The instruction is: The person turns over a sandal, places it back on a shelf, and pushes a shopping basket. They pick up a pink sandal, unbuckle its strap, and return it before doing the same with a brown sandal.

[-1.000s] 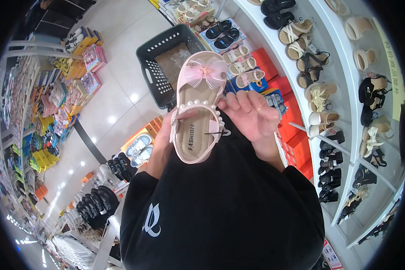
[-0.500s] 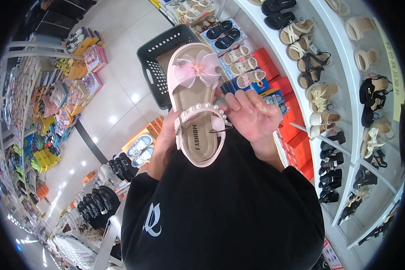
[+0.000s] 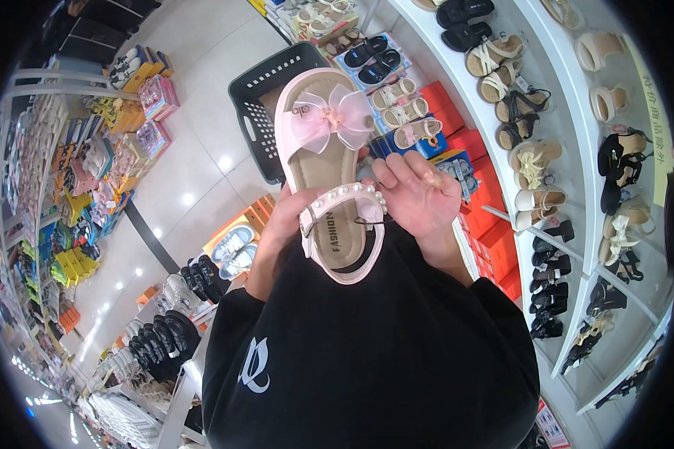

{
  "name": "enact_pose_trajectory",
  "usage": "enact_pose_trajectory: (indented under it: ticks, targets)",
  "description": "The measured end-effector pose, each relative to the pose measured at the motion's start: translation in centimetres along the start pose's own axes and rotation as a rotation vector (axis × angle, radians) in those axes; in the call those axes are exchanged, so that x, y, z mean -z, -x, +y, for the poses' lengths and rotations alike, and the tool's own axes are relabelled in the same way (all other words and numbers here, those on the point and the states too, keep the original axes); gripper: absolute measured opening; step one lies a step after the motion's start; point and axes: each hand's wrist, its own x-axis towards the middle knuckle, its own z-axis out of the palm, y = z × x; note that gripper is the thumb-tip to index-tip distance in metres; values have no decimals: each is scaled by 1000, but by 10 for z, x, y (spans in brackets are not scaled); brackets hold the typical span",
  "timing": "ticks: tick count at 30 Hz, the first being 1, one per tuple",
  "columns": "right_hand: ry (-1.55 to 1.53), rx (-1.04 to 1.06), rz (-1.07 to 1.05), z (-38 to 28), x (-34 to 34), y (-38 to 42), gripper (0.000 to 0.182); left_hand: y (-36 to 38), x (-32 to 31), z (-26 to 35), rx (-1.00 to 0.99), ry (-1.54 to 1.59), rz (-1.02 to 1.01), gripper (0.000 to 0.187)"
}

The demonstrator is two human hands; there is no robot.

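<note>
A pale pink child's sandal is held up in front of my chest, toe pointing away and insole facing me. It has a sheer pink bow over the toe, a strap with pearl-like beads and "FASHION" printed at the heel. My left hand is wrapped round its left side at the middle, thumb over the edge. My right hand is beside the beaded strap, palm up with fingers curled, closed at the sandal's right edge; part of its grip is hidden. A thin black loop hangs by the strap near this hand.
Beyond the sandal a dark green shopping basket stands on the tiled floor. White shelves of sandals curve along the right, with red shoeboxes beneath. Shoes and boxes line the left side, and grey-blue shoes sit on an orange box near my left arm.
The sandal has tilted, its heel swinging slightly right and its toe slightly left. My left thumb has come further over the strap area. My right hand has shifted slightly left.
</note>
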Motion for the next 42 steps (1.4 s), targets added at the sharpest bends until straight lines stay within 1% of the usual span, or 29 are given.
enact_pose_trajectory:
  ticks: [8, 10, 11, 12, 14, 15, 20, 23, 24, 26, 28, 29, 31, 32, 34, 36, 37, 38, 41, 42]
  targets:
    - [50, 15, -33, 0, 0, -2, 12, -3, 0, 2, -62, -66, -24, 56]
    - [79, -1, 45, -2, -6, -2, 13, -10, 5, -1, -88, -97, -53, 56]
    - [93, -10, 84, -3, -8, -1, 14, -6, 4, -2, -117, -97, -15, 56]
    - [99, 10, 56, -3, -4, 0, 15, 1, -20, 12, -147, -98, 23, 55]
    - [112, 50, 1, -3, 6, 4, 18, 2, -29, 19, -185, -105, 48, 53]
    - [166, 50, 8, -4, 5, 3, 19, 2, -33, 22, -204, -110, 61, 52]
    - [494, 72, 14, -11, -2, 0, 23, -3, -12, 10, -254, -164, 101, 47]
    - [516, 110, 50, -9, -4, 0, 18, -10, -9, 9, -340, -173, 94, 43]
    - [599, 99, 99, -9, -5, 1, 16, -11, -11, 9, -371, -177, 95, 42]
    - [763, 77, 199, -10, -4, 4, 12, -8, -22, 12, -384, -220, 172, 40]
    - [857, 112, 226, -9, 3, 7, 10, -8, -19, 9, -421, -292, 247, 35]
    - [903, 130, 240, -10, 5, 7, 9, -9, -19, 9, -444, -343, 259, 36]
    - [944, 135, 234, -12, 7, 7, 13, -11, -19, 9, -488, -446, 283, 39]
    - [965, 138, 231, -13, 8, 7, 15, -12, -19, 9, -511, -436, 321, 35]
    - [1058, 167, 226, -12, 8, 7, 10, -15, -22, 7, -557, -414, 395, 28]
    - [1184, 206, 241, -9, 4, 6, 6, -15, -27, 9, -603, -517, 438, 26]
    - [1265, 229, 259, -5, -4, 4, 10, -15, -30, 10, -625, -568, 459, 25]
    - [1345, 253, 277, -2, -12, 1, 15, -14, -33, 12, -597, -608, 459, 25]
    - [1619, 301, 202, 1, -30, -5, 37, -11, -41, 15, -528, -690, 467, 23]
    - [1742, 327, 137, 0, -33, -8, 47, -10, -44, 15, -517, -692, 474, 21]
